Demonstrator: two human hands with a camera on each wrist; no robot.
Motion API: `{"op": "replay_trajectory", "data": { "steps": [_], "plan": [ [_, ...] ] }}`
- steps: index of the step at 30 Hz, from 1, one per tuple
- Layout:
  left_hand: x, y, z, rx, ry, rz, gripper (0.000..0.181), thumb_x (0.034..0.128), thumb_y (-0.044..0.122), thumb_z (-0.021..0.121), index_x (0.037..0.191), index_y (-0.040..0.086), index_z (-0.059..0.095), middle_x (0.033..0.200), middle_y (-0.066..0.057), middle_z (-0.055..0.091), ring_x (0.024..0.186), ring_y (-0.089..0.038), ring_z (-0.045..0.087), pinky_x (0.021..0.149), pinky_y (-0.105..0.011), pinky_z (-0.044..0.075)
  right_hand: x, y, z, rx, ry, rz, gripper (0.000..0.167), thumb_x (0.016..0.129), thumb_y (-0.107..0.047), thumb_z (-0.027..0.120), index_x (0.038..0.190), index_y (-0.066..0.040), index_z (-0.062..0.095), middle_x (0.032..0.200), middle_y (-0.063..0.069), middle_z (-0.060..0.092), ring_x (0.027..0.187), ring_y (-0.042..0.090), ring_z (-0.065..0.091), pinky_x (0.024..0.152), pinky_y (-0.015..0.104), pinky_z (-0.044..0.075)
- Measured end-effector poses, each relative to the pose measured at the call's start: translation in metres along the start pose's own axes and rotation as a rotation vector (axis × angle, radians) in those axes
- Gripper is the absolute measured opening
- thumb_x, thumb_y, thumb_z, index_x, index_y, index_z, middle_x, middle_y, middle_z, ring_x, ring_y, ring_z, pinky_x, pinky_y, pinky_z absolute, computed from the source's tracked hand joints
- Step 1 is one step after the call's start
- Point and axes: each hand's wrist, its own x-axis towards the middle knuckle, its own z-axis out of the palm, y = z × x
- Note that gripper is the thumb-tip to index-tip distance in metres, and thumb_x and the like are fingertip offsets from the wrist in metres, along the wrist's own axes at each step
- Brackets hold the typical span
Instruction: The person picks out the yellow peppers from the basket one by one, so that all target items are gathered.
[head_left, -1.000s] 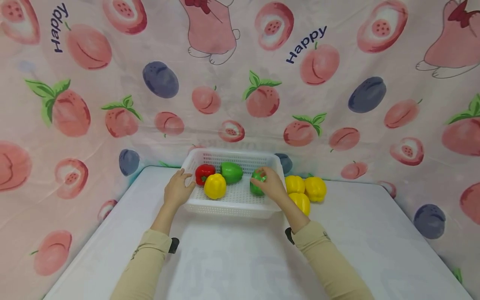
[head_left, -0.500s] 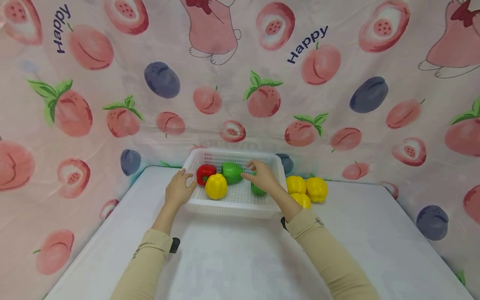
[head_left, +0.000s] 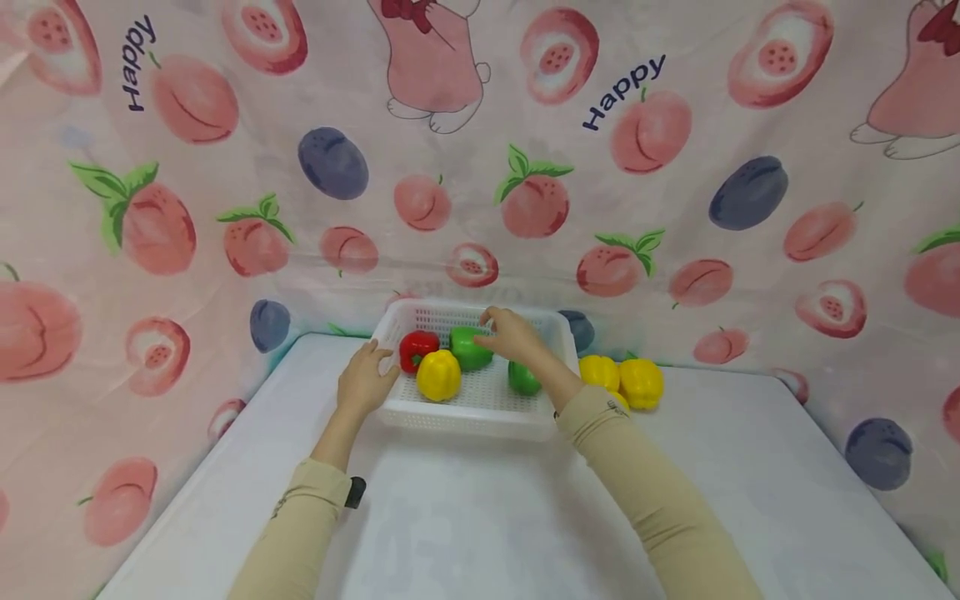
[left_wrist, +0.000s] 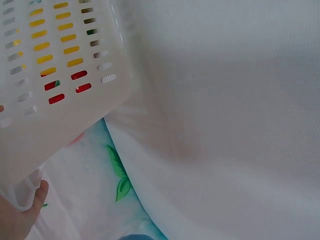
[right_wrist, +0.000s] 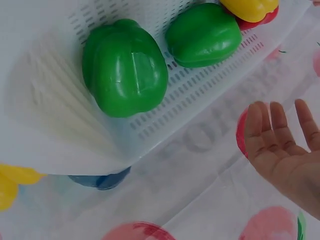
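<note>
A white plastic basket with slotted walls holds a red bell pepper, a yellow bell pepper and two green bell peppers. My left hand grips the basket's left rim; a fingertip shows at that rim in the left wrist view. Over the basket, near its back side, my right hand hovers with relaxed, spread fingers and holds nothing. Its fingertips are nearest the middle green bell pepper. The other green bell pepper lies toward the basket's right end, partly hidden by the right wrist in the head view.
Outside the basket's right end sit several yellow bell peppers, one mostly behind the right sleeve. Everything stands on a white table. A fruit-printed cloth hangs directly behind the basket.
My right hand has moved left and back, away from the right green bell pepper toward the middle one. My left hand stays at the rim. The view has shifted slightly.
</note>
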Motion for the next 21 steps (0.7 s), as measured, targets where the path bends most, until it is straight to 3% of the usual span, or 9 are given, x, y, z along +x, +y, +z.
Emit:
{"op": "replay_trajectory", "data": {
  "steps": [6,14,21],
  "plan": [
    [0.001,0.001,0.001,0.002,0.002,0.009,0.046,0.0926,0.028,0.052,0.131,0.002,0.053,0.150,-0.020,0.033,0.140,-0.038,0.028,0.109,-0.060,0.028,0.017,-0.007,0.003,-0.078,-0.067,-0.062,0.040,0.090,-0.030,0.063,0.120,-0.006,0.055,0.118,0.016,0.060,0.103,0.026,0.056,0.092,0.038,0.050],
    [-0.001,0.001,0.003,-0.015,0.016,0.011,0.046,0.0918,0.028,0.054,0.130,0.003,0.054,0.149,-0.020,0.035,0.140,-0.038,0.028,0.108,-0.063,0.028,0.025,-0.017,0.012,-0.149,-0.097,-0.149,0.040,0.089,-0.030,0.064,0.120,-0.007,0.055,0.120,0.013,0.059,0.109,0.027,0.056,0.097,0.038,0.049],
    [0.000,0.001,0.001,-0.013,0.012,0.002,0.046,0.0918,0.028,0.055,0.131,0.003,0.053,0.150,-0.020,0.034,0.140,-0.038,0.027,0.108,-0.063,0.027,0.032,-0.022,0.019,-0.165,-0.137,-0.177,0.040,0.086,-0.026,0.068,0.122,-0.012,0.055,0.124,0.009,0.058,0.114,0.024,0.054,0.101,0.037,0.047]
  ]
}}
